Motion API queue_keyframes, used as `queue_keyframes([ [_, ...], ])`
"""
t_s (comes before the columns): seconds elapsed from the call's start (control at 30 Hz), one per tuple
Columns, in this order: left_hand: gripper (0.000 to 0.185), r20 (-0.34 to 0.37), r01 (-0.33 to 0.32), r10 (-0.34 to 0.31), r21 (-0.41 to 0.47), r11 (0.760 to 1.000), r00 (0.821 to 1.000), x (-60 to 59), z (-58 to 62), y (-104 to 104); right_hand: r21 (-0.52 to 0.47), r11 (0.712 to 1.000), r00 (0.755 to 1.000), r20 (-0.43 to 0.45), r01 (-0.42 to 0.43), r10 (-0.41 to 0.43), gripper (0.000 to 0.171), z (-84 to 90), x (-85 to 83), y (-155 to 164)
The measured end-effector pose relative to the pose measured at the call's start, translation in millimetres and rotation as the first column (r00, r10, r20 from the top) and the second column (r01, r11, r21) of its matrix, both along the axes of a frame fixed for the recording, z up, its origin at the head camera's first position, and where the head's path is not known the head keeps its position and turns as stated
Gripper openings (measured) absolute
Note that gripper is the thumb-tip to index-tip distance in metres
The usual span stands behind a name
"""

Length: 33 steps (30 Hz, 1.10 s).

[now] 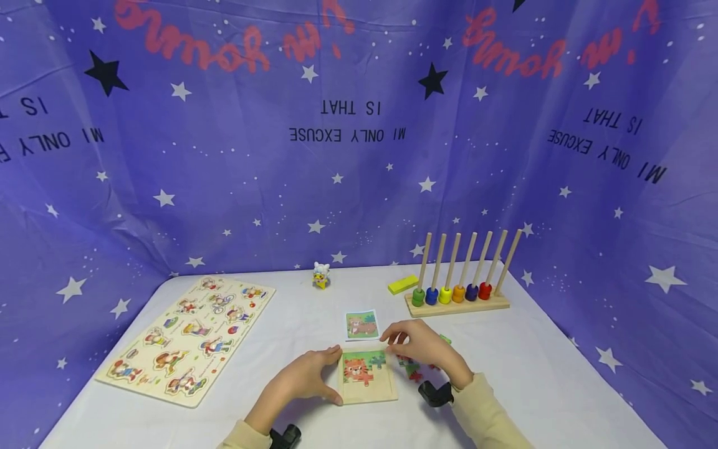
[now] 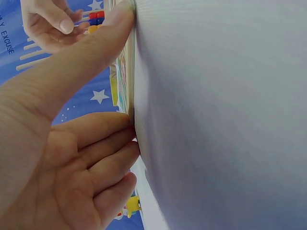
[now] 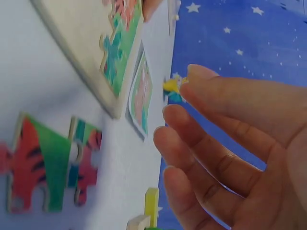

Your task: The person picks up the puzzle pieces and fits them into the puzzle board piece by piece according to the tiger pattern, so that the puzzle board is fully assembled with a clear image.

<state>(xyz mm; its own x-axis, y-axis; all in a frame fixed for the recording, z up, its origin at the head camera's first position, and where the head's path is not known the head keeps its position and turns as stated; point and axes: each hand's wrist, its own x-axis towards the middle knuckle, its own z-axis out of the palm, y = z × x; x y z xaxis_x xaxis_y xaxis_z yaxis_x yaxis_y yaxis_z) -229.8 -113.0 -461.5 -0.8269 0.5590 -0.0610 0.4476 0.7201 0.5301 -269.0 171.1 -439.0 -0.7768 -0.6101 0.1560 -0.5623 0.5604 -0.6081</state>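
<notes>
A square wooden puzzle tray (image 1: pixel 367 394) lies in front of me, with joined tiger-face pieces (image 1: pixel 356 369) and a green-and-teal piece (image 1: pixel 378 361) along its far part. My left hand (image 1: pixel 307 375) rests against the tray's left edge, thumb at the near corner and fingers by the far one; in the left wrist view the fingertips touch that rim. Above the tray's far right corner hovers my right hand (image 1: pixel 423 346), fingers loosely bent, nothing between them in the right wrist view. Loose striped puzzle pieces (image 3: pixel 36 165) lie right of the tray, partly hidden under that hand in the head view.
Behind the tray lies a picture card (image 1: pixel 361 325). A large peg puzzle board (image 1: pixel 221 337) covers the left side. At the back stand a small toy figure (image 1: pixel 320 275), a yellow block (image 1: pixel 402 285) and a wooden peg rack (image 1: pixel 460 306) with coloured beads.
</notes>
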Motion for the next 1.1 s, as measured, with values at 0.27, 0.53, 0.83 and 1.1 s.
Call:
queue_keyframes([
  [0.27,0.096,0.007,0.0,0.0,0.001,1.0,1.0,0.1,0.0,-0.1,0.047,0.999,0.999,0.028,-0.022,0.02,0.02,-5.4,-8.9,17.7],
  [0.53,0.096,0.007,0.003,-0.003,0.006,1.0,1.0,-0.1,0.3,-0.3,0.075,0.997,0.998,0.07,-0.007,0.001,0.021,-13.3,-12.4,27.7],
  [0.83,0.097,0.007,-0.003,0.003,-0.001,1.0,1.0,0.4,-0.5,-0.4,0.068,0.996,0.991,0.121,0.057,-0.065,0.022,-13.6,-8.9,26.1],
  [1.1,0.096,-0.008,-0.006,0.005,-0.004,1.0,1.0,1.2,0.9,0.4,0.09,0.994,0.99,0.122,0.059,-0.07,0.017,-12.5,-8.7,27.2],
])
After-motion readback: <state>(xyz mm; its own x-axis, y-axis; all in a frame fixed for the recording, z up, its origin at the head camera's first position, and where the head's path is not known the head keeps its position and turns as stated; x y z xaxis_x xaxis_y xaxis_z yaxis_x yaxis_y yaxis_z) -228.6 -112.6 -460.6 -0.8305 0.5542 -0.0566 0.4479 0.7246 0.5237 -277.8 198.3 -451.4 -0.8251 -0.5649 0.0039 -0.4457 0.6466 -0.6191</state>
